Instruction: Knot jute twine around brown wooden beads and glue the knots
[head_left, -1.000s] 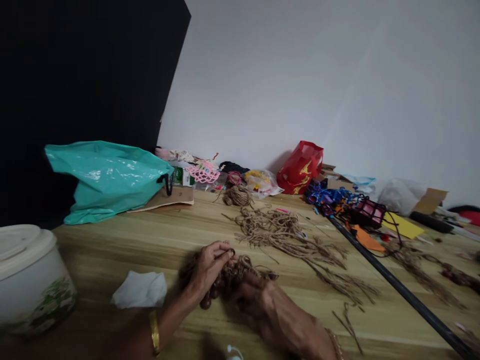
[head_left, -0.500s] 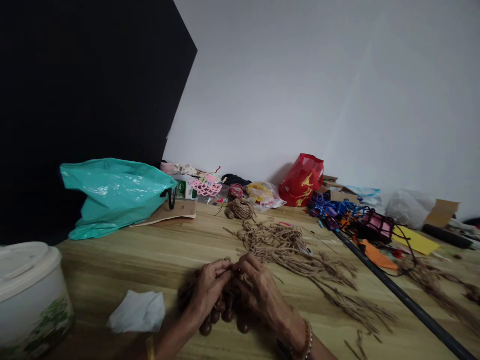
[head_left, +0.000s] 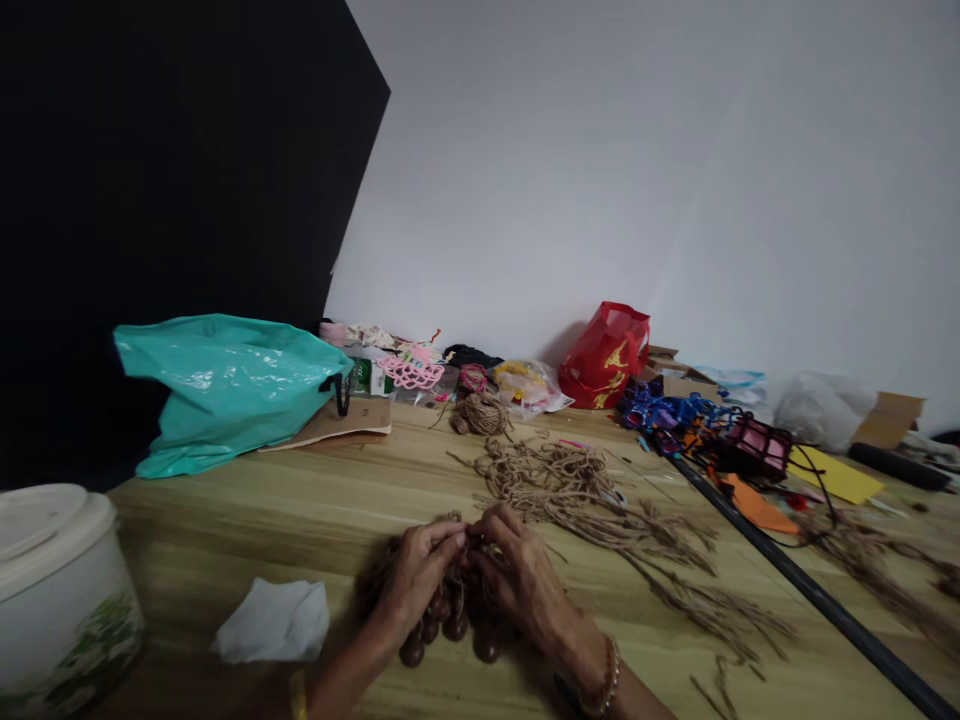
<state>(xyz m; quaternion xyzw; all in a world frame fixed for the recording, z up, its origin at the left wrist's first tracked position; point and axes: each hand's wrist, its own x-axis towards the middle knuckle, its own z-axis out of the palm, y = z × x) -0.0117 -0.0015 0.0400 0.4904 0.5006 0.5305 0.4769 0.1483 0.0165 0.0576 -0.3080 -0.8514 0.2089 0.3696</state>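
Note:
Both hands meet over the wooden table (head_left: 300,530) near its front edge. My left hand (head_left: 421,572) is closed, thumb and forefinger pinched on brown cord (head_left: 454,578) strung with round brown beads. From the other side my right hand (head_left: 517,575) pinches the same cord, its fingertips almost touching the left ones. Several glossy beads (head_left: 454,627) hang or rest below and between the hands. More of the dark brown beadwork (head_left: 375,575) shows left of my left hand. The exact knot or strand at the fingertips is hidden.
Loose brown cords (head_left: 555,480) spread behind and right of my hands. A crumpled white tissue (head_left: 274,620) and a lidded white bucket (head_left: 64,590) stand left. A black pole (head_left: 795,575) crosses the right side. Behind are a teal bag (head_left: 232,390) and a red bag (head_left: 604,360).
Both hands stay over the beaded cord, still pinching it. The fingers have shifted only slightly, and the view has tilted a little.

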